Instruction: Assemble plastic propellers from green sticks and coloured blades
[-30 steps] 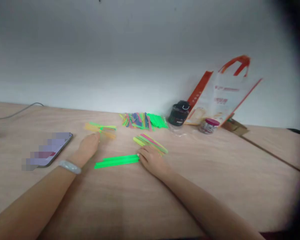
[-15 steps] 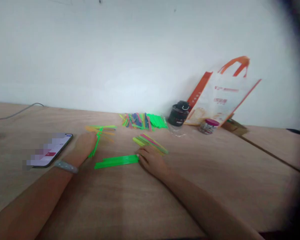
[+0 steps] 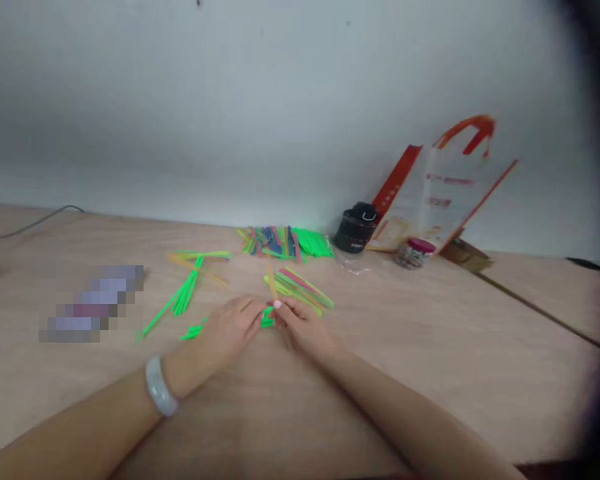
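Left hand [image 3: 230, 327] & right hand [image 3: 303, 327] both pinching thin neon-green plastic sticks [image 3: 267, 320], nearly meeting. Multicolour flat craft sticks [image 3: 297, 290] lie just past right hand, far side.

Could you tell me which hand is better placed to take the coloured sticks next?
Probably the right hand, just below the coloured sticks; the left hand sits farther off, across the green sticks between the hands.

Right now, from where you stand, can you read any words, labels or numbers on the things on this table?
Shopping bag: red print, too blurred to read.
Jar with a pink lid: label too small to read.
Phone: pixelated, unreadable.
Nothing can be quoted.
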`<act>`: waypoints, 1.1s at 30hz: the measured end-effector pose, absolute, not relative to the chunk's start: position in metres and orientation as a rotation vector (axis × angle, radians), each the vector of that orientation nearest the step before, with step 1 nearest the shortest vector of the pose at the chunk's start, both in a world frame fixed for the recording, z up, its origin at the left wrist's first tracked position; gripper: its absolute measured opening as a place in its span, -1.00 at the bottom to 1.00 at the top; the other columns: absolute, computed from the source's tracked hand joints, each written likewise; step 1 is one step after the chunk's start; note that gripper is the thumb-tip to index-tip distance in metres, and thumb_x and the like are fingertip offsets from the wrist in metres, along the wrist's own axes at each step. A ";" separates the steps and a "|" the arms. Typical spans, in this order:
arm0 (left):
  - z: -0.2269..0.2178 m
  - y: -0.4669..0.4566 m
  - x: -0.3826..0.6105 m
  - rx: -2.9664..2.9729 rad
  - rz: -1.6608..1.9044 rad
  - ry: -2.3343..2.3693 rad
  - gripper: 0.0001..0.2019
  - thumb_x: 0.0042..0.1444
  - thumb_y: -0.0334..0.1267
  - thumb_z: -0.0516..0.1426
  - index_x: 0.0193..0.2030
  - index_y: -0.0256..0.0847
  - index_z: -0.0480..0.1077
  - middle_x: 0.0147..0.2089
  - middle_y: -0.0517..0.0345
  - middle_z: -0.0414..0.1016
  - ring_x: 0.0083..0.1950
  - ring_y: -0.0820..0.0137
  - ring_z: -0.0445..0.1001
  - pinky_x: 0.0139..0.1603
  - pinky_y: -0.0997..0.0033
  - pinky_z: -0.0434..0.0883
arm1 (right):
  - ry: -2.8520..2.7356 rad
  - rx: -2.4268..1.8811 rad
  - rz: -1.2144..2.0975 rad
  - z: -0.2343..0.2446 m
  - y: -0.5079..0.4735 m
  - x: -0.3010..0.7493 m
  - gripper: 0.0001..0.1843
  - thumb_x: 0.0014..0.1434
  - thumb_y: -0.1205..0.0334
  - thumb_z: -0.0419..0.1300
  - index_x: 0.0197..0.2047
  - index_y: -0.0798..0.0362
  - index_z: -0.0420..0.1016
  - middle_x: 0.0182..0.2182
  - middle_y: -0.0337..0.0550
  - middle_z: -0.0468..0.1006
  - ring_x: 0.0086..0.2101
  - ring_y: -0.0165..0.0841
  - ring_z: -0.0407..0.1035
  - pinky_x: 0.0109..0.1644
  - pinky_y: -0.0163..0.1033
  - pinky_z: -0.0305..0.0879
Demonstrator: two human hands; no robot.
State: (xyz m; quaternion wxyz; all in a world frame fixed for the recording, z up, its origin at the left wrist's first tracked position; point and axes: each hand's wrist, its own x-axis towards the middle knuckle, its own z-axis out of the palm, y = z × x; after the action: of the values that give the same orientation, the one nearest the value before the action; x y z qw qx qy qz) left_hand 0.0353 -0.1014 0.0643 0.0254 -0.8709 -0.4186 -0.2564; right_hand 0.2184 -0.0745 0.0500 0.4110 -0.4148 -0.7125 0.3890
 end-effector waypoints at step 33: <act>0.055 -0.104 0.041 -2.623 -0.684 -1.303 -0.79 0.28 -0.34 -0.11 -0.23 -0.22 0.34 -0.28 0.09 0.43 -0.24 0.34 0.42 -0.21 0.31 0.41 | -1.681 -1.102 1.123 0.049 -0.087 0.205 -0.81 0.11 0.11 0.10 -0.44 0.03 0.36 -0.63 -0.33 0.26 -0.59 -0.46 0.12 -0.51 -0.34 0.05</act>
State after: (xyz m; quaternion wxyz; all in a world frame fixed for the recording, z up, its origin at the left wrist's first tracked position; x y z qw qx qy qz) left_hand 0.0407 -0.1039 0.0548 0.0670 -0.8701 -0.4323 -0.2270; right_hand 0.2052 -0.0868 0.0485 0.4076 -0.4370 -0.6668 0.4453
